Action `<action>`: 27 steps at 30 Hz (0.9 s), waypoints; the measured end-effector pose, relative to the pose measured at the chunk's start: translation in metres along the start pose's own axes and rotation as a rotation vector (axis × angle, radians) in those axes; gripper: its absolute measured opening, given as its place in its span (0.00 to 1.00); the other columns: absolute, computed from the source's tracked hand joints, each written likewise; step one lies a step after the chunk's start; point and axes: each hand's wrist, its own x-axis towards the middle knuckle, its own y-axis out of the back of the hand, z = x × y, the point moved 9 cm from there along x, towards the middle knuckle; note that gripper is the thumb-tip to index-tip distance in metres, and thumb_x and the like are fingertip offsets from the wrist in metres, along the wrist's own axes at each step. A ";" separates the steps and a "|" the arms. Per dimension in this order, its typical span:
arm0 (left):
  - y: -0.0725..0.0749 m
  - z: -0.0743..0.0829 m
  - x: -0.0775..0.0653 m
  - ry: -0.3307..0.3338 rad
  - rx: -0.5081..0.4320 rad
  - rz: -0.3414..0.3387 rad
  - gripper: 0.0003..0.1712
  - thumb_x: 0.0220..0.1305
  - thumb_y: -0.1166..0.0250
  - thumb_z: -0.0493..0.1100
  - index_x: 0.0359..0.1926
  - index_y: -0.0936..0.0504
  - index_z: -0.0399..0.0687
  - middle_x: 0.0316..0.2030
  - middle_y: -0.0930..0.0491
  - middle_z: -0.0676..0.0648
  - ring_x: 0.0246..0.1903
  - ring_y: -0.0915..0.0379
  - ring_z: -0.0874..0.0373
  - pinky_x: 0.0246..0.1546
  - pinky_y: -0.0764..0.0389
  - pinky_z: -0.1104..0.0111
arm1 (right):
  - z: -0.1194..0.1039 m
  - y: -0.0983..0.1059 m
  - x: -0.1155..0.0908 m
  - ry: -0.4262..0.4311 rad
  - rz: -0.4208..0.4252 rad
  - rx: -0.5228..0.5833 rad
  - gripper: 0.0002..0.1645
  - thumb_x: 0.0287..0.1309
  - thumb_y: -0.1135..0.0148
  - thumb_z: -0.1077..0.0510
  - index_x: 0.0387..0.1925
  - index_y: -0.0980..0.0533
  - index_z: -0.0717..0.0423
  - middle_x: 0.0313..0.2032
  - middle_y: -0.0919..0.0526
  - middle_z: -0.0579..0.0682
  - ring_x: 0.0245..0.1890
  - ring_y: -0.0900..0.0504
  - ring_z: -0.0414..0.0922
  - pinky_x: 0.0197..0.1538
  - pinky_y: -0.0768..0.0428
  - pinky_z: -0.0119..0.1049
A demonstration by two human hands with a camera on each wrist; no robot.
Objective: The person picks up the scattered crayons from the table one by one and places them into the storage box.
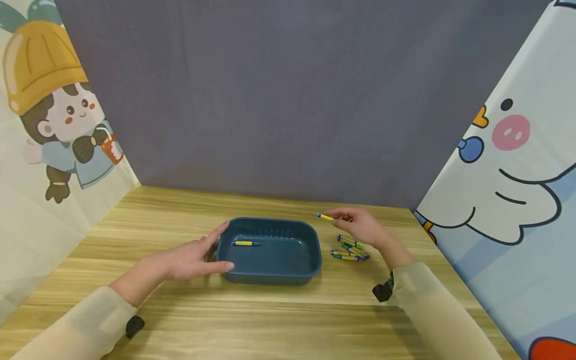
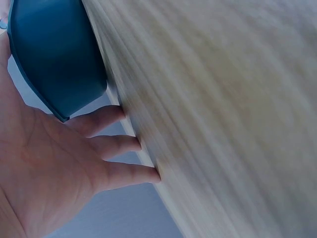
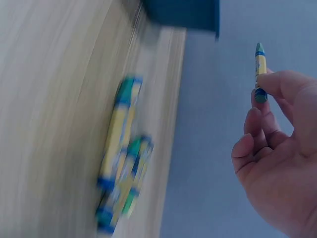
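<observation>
A dark blue rectangular plastic tray (image 1: 272,279) stands on the table, with one yellow-wrapped crayon (image 1: 244,243) lying inside toward its left. At the tray's left end is my left hand (image 1: 191,257): thumb over the front rim, index finger along the back-left corner. In the left wrist view its other fingers (image 2: 126,172) extend down to the tabletop. My right hand (image 1: 360,226) pinches a green-tipped crayon (image 3: 260,67) between thumb and fingers, raised beyond the tray's right back corner, tip pointing left. Below that hand lies a loose pile of similar crayons (image 1: 351,254).
The wood-grain table (image 1: 216,320) ends at a grey fabric backdrop (image 1: 270,110). Cartoon-printed panels stand on the left (image 1: 58,125) and right (image 1: 508,165). The crayon pile is just right of the tray.
</observation>
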 end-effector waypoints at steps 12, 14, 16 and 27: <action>0.001 0.002 0.002 -0.004 0.015 0.011 0.66 0.74 0.37 0.75 0.91 0.69 0.59 0.81 0.36 0.28 0.80 0.39 0.26 0.77 0.36 0.31 | -0.066 -0.047 0.015 0.159 -0.050 0.020 0.19 0.78 0.35 0.58 0.65 0.13 0.48 0.49 0.13 0.52 0.39 0.19 0.43 0.39 0.21 0.36; 0.001 0.002 0.002 -0.004 0.019 0.011 0.66 0.74 0.37 0.75 0.91 0.69 0.58 0.81 0.36 0.28 0.79 0.38 0.25 0.77 0.36 0.31 | -0.074 -0.056 0.018 0.186 -0.064 0.037 0.18 0.77 0.34 0.59 0.64 0.13 0.50 0.47 0.12 0.52 0.38 0.19 0.42 0.39 0.20 0.35; 0.001 0.001 0.002 -0.005 0.022 0.012 0.66 0.74 0.37 0.75 0.91 0.68 0.57 0.81 0.35 0.28 0.79 0.37 0.25 0.77 0.35 0.32 | -0.081 -0.066 0.021 0.193 -0.087 0.055 0.19 0.77 0.34 0.60 0.64 0.13 0.50 0.47 0.13 0.52 0.37 0.20 0.41 0.38 0.21 0.34; 0.002 -0.001 0.003 -0.019 0.012 0.015 0.65 0.75 0.36 0.73 0.91 0.66 0.56 0.79 0.30 0.32 0.74 0.28 0.32 0.73 0.28 0.35 | -0.108 -0.120 0.031 0.222 -0.206 0.008 0.19 0.80 0.38 0.58 0.66 0.14 0.47 0.53 0.14 0.49 0.44 0.20 0.39 0.47 0.18 0.35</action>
